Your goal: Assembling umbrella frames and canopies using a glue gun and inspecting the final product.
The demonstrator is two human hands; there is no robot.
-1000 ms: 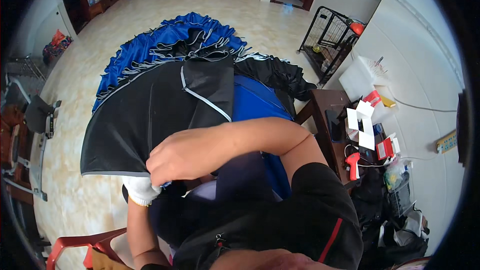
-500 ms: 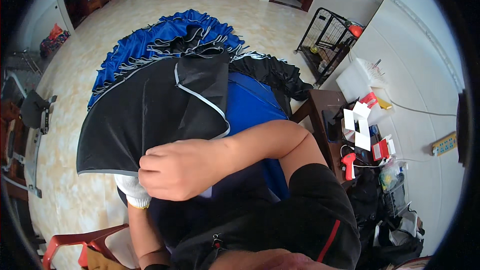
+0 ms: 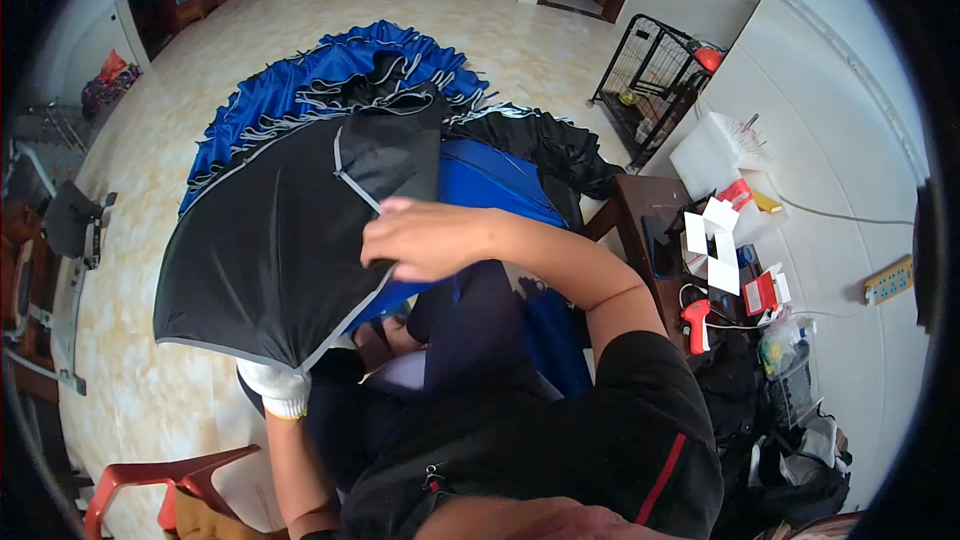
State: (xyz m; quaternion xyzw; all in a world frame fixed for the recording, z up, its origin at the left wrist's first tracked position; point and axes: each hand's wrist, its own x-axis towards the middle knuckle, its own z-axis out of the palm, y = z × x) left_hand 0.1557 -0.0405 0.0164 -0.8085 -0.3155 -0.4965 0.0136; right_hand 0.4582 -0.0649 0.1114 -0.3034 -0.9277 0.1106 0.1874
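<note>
A large black fabric panel (image 3: 240,250) with grey edging is spread in front of me, draped over my lap side. My left hand (image 3: 275,385), in a white knit glove, is at its near corner. Its fingers are mostly hidden under the cloth, and folds converge there as the hand grips it. My right hand (image 3: 425,240) is bare and reaches across from the right, its curled fingers closed on the panel by the grey-edged border. Beneath and beyond lies blue fabric (image 3: 490,185), with a gathered blue heap (image 3: 290,80) and ruffled black fabric (image 3: 550,150) farther off.
A dark wooden table (image 3: 640,205) at right carries an open white box (image 3: 715,245) and a red glue gun (image 3: 697,325). Behind it stands a black wire cage (image 3: 650,90). A red plastic chair (image 3: 180,475) is at lower left. Exercise equipment (image 3: 75,230) stands at far left.
My right hand has moved away from the left hand, up and to the right along the panel. The panel's near corner is pulled into a point at the glove, uncovering my legs and feet.
</note>
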